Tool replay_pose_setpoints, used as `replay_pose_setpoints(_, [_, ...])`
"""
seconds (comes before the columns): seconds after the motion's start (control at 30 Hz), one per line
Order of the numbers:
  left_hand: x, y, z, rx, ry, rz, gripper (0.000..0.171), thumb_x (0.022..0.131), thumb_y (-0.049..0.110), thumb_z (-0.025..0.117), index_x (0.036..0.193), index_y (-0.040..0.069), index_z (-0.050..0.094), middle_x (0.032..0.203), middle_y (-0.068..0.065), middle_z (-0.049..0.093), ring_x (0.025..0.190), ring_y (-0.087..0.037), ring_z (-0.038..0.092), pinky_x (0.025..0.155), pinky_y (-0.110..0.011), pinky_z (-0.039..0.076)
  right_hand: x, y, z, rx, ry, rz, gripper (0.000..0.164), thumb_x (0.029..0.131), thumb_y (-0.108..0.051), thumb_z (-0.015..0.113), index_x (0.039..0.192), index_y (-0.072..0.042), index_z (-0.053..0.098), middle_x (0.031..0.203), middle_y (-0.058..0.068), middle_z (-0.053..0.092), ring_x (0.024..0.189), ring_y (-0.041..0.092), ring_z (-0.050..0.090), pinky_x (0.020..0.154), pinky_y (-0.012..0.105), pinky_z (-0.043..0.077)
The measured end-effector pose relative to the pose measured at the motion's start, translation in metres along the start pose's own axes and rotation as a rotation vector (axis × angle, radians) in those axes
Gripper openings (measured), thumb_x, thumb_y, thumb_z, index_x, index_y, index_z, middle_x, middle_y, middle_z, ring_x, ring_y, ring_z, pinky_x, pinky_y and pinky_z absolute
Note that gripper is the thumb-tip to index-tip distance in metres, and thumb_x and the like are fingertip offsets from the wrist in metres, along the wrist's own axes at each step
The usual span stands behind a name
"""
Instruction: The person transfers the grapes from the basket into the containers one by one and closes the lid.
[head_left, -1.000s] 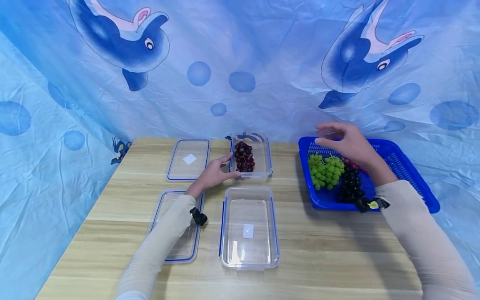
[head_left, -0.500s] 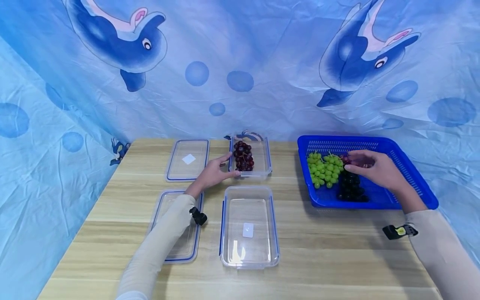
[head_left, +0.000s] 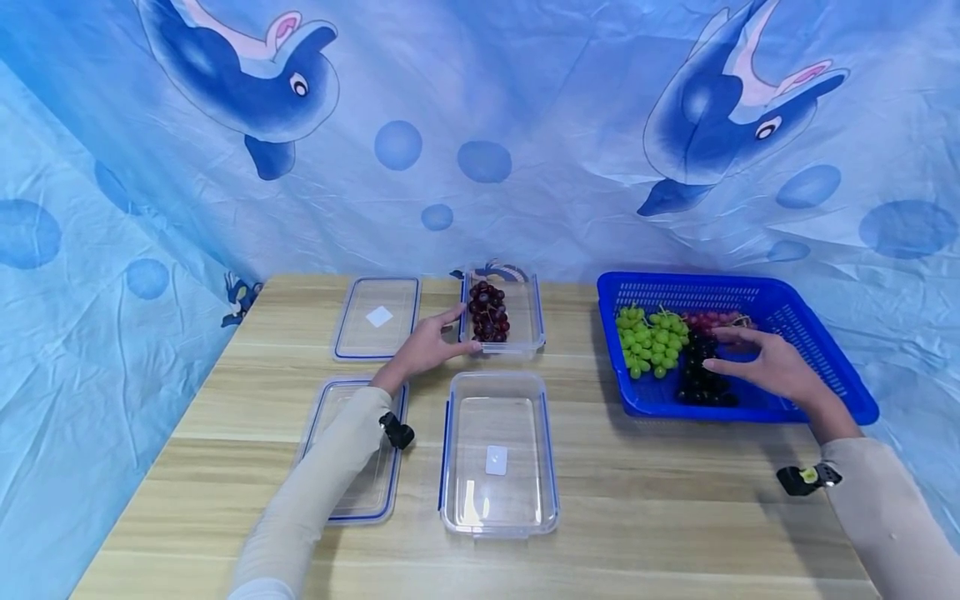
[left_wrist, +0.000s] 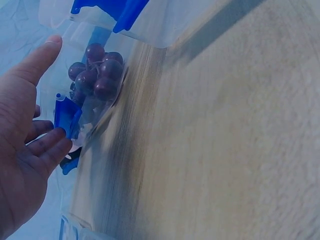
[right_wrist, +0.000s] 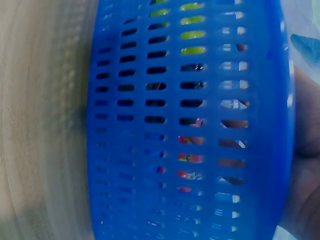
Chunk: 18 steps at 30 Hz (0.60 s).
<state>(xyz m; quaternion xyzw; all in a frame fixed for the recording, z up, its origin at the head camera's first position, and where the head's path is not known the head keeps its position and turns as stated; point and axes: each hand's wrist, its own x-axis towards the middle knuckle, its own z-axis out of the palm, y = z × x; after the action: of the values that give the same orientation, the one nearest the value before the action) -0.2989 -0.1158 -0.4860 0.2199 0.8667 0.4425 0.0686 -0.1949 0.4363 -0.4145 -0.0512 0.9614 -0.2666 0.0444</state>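
Note:
In the head view, my left hand (head_left: 424,348) rests beside the left end of the rear clear container (head_left: 522,321). A bunch of dark red grapes (head_left: 487,315) lies inside it. The left wrist view shows the fingertips touching the container's blue latch (left_wrist: 67,115), with the thumb extended apart. My right hand (head_left: 772,363) reaches into the blue basket (head_left: 806,337), thumb and fingers spread beside a bunch of black grapes (head_left: 701,375). Green grapes (head_left: 651,342) lie left of these, and pinkish-red grapes (head_left: 708,319) behind. The basket wall hides most of this hand in the right wrist view.
A second clear container (head_left: 498,467), with a white label, stands in front of the rear one. Two blue-edged lids lie to the left: the rear lid (head_left: 378,300) and the front lid (head_left: 367,492), partly under my left sleeve. A blue dolphin-print cloth (head_left: 547,200) hangs behind the table.
My right hand has come down from above the basket, moving right and toward me, to beside the black grapes. My left hand has stayed at the rear container.

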Motion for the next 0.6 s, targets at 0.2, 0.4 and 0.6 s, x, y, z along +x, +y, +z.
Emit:
replay_pose_setpoints(0.2, [0.0, -0.001, 0.001, 0.006, -0.002, -0.002, 0.105, 0.082, 0.062, 0.078, 0.161, 0.011, 0.031, 0.166, -0.009, 0.03, 0.144, -0.035, 0.043, 0.115, -0.047, 0.045, 0.003, 0.011, 0.005, 0.018, -0.062, -0.035, 0.073, 0.094, -0.042, 0.074, 0.149, -0.002, 0.049, 0.141, 0.035, 0.052, 0.118, 0.053, 0.059, 0.083, 0.059, 0.056])
replay_pose_setpoints(0.4, [-0.001, 0.001, 0.002, 0.005, 0.005, -0.003, 0.105, 0.081, 0.064, 0.078, 0.16, 0.012, 0.032, 0.165, -0.008, 0.031, 0.148, -0.031, 0.037, 0.119, -0.048, 0.038, 0.005, 0.015, 0.009, -0.02, -0.092, -0.059, 0.071, 0.094, -0.041, 0.074, 0.147, -0.002, 0.05, 0.138, 0.038, 0.053, 0.113, 0.053, 0.061, 0.08, 0.058, 0.056])
replay_pose_setpoints(0.6, [-0.001, 0.001, 0.0, 0.005, 0.004, -0.005, 0.104, 0.082, 0.062, 0.078, 0.161, 0.012, 0.031, 0.166, -0.008, 0.03, 0.148, -0.032, 0.037, 0.114, -0.048, 0.046, 0.007, 0.014, 0.011, -0.026, -0.135, -0.082, 0.069, 0.095, -0.037, 0.074, 0.147, -0.001, 0.049, 0.134, 0.04, 0.054, 0.119, 0.056, 0.055, 0.082, 0.061, 0.056])
